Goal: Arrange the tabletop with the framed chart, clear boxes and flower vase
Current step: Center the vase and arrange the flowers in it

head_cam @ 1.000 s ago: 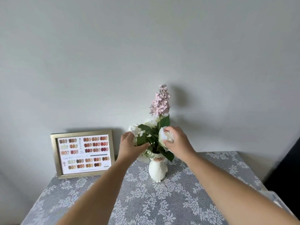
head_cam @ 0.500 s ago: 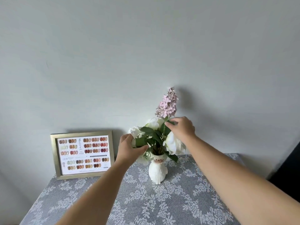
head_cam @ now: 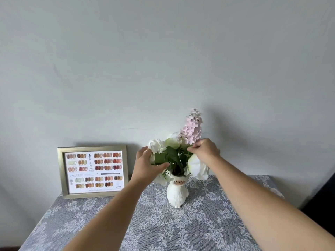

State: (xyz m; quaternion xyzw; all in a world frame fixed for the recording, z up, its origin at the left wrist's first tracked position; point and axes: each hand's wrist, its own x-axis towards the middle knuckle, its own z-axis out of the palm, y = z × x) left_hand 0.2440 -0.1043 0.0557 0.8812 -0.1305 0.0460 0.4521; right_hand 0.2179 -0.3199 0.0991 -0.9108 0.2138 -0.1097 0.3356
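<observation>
Head view: framed chart (head_cam: 92, 172), lettering illegible.

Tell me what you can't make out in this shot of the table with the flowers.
- Head view: small print on the framed chart is too small to read.
- Stems inside the vase are hidden by its wall.
- Right hand covers the pink flower's stem; the grip is unclear.
- Left hand hides some white blooms.
- No clear boxes are in frame.
</observation>
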